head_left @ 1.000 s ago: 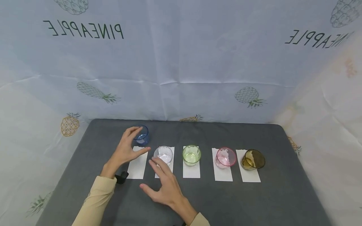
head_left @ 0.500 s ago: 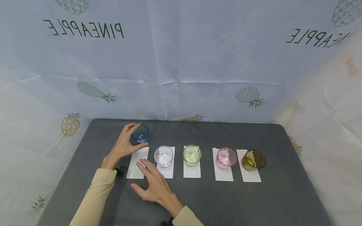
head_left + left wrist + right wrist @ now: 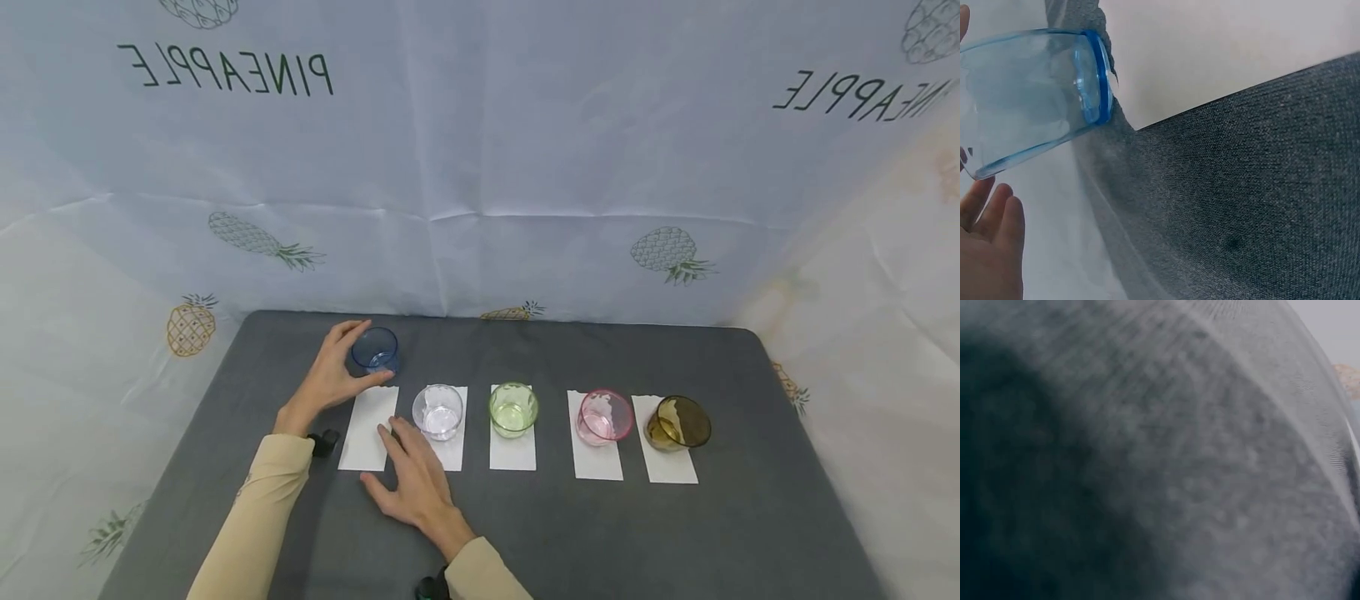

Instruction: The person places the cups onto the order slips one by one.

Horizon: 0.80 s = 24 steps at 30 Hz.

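Observation:
My left hand (image 3: 330,377) is around the blue glass (image 3: 375,350) at the back left of the table, fingers on its far side and thumb in front. In the left wrist view the blue glass (image 3: 1029,100) stands upright on grey cloth, its base beside a white paper, with fingertips (image 3: 997,209) against its side near the rim. My right hand (image 3: 416,475) is spread, holding nothing, in front of the clear glass (image 3: 438,411), its fingers between the two leftmost papers. The right wrist view is blurred grey cloth and shows no hand.
A white paper (image 3: 367,437) lies at the left, nearest the blue glass. Rightward in a row stand a green glass (image 3: 513,412), a pink glass (image 3: 603,418) and an amber glass (image 3: 675,425), each on a paper. A pineapple-print curtain (image 3: 480,150) hangs behind the table.
My left hand has closed in around the blue glass, which has barely moved. My right hand has drawn left and down, away from the clear glass, then shifted slightly back right.

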{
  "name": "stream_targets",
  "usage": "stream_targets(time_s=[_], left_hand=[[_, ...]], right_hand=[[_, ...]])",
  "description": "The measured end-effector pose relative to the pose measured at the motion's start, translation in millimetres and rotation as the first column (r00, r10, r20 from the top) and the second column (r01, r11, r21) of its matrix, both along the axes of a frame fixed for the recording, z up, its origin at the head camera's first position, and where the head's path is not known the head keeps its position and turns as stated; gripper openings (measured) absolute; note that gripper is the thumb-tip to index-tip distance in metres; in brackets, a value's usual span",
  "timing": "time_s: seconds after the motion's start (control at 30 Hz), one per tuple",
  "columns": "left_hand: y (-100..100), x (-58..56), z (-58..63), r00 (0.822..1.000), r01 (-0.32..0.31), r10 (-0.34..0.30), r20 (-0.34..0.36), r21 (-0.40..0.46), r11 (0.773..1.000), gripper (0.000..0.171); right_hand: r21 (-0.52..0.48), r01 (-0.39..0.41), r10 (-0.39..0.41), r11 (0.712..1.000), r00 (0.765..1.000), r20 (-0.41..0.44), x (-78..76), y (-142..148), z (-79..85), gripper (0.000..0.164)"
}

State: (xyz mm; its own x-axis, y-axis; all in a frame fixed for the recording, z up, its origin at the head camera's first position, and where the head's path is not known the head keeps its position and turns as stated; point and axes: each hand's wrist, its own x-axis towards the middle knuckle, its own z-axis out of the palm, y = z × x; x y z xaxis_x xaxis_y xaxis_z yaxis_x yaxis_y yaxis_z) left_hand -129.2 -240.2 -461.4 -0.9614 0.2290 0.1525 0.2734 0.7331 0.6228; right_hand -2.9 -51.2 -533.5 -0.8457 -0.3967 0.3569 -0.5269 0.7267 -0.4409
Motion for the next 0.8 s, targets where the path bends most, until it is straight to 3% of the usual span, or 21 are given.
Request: stream_targets(time_s=[0.27,0.8], left_hand=[[1.9,-4.8,-0.1,1.0,-0.009,0.009,0.011,-0.004,1.0,0.101],[0.8,-4.3,-0.6,0.999,-0.017,0.018,0.051,-0.018,1.0,0.096]], right_hand=[[0.094,0.1,-0.105,0.991,0.993,0.052,-0.5,-6.3,-2.9,0.06],[0.19,0.126,-0.134,0.974,0.991,0.026,2.1,-9.4,-3.7,0.062]])
